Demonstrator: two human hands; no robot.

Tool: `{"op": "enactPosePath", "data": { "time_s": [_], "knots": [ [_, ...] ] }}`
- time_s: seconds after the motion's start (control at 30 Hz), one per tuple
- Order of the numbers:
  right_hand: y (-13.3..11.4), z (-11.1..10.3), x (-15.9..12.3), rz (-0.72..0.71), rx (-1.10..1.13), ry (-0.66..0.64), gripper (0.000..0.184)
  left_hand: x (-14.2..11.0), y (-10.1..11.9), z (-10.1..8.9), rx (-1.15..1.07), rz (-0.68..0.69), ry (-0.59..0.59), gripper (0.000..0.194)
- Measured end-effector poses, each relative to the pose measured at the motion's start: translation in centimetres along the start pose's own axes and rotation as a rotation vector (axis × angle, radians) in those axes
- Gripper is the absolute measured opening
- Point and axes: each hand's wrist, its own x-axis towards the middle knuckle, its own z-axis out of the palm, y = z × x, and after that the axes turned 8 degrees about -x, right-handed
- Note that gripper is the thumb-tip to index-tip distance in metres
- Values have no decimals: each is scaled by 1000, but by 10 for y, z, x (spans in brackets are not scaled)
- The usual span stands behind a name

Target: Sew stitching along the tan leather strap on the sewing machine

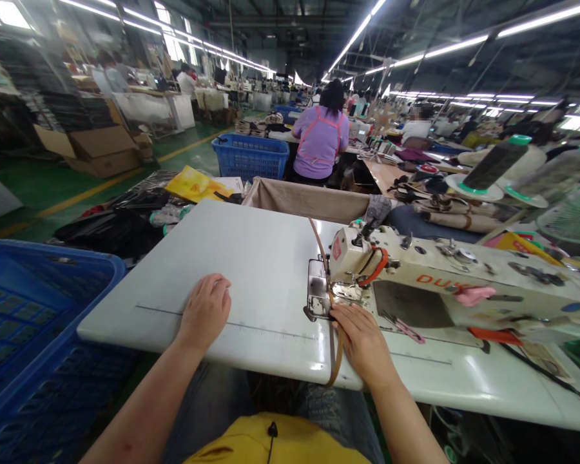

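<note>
My left hand rests on the white sewing table, palm down, touching nothing but the tabletop. My right hand sits at the front of the sewing machine, its fingers pressing a narrow brown leather strap close to the presser foot. The strap rises behind the machine head and hangs over the table's front edge. Part of the strap is hidden under my right fingers. A ruler scale is marked across the tabletop.
A blue plastic crate stands left of the table. Thread cones and a fan are at the right. Behind lie a fabric-lined bin and black bags. A co-worker sits beyond, next to a blue basket.
</note>
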Motion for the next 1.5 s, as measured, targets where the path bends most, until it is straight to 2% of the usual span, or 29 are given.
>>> {"op": "enactPosePath", "data": {
  "time_s": [0.27,0.37,0.43,0.53,0.7,0.8,0.9,1.0,1.1,1.2,1.37,1.5],
  "knots": [
    [0,-1,2,-22,-25,10,25,5,4,3,-77,-22,-49,18],
    [1,-1,2,-35,-32,11,26,23,16,10,-264,-95,-86,18],
    [2,-1,2,-41,-33,13,26,42,29,20,-372,-134,-169,20],
    [3,-1,1,-44,-31,7,27,78,53,45,-428,-124,-337,27],
    [4,-3,1,-58,-29,-22,28,140,93,111,-428,-61,-437,36],
    [4,-3,0,-53,-35,-28,29,172,112,147,-420,-68,-462,47],
    [4,-2,0,-45,-26,-28,30,195,129,172,-426,-93,-472,63],
    [4,-3,0,-42,-14,-36,30,209,144,186,-451,-72,-495,65],
    [2,-4,1,-24,1,-51,30,216,153,192,-477,-44,-524,60],
    [1,-5,1,-2,16,-59,30,219,154,190,-483,-89,-523,57],
    [0,-4,1,6,29,-60,28,222,138,177,-492,-346,-452,49],
    [-1,-4,1,4,22,-67,28,226,124,163,-669,-537,-417,26]
  ]
}}
